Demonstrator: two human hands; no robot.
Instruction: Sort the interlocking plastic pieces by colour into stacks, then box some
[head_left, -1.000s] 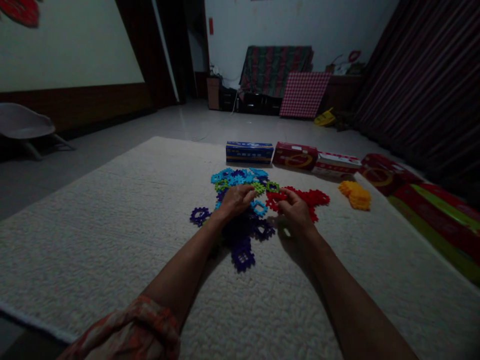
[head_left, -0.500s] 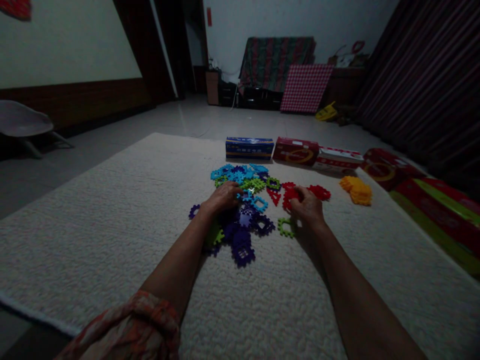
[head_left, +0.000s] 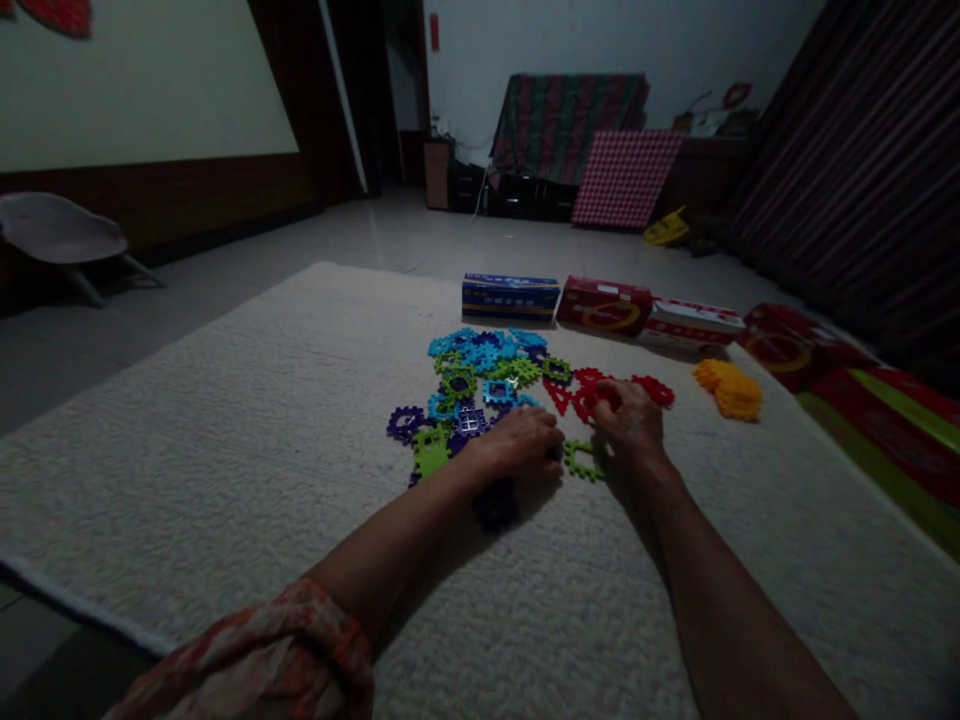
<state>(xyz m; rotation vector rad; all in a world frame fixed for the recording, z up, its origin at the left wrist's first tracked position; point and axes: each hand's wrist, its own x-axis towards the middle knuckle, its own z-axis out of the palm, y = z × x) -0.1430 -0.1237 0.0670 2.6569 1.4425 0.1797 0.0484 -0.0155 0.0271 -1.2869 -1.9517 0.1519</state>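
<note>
A heap of toothed plastic puzzle pieces lies on a cream rug (head_left: 225, 450): blue pieces (head_left: 480, 350), green pieces (head_left: 431, 452), purple pieces (head_left: 405, 422) and red pieces (head_left: 581, 395). My left hand (head_left: 521, 445) rests knuckles-up on the purple pieces at the near side of the heap, fingers curled down; what they grip is hidden. My right hand (head_left: 630, 425) sits just to its right, fingers closed on the red pieces. A single green piece (head_left: 581, 460) lies between the two hands.
A yellow stack of pieces (head_left: 731, 390) lies to the right. A blue box (head_left: 510, 297) and red boxes (head_left: 604, 305) line the rug's far edge, more red and green boxes (head_left: 862, 390) its right side. A pale chair (head_left: 60, 235) stands far left.
My left hand has pulled back from the blue and green pieces to the near purple ones, close to my right hand. My right hand has stayed on the red pieces.
</note>
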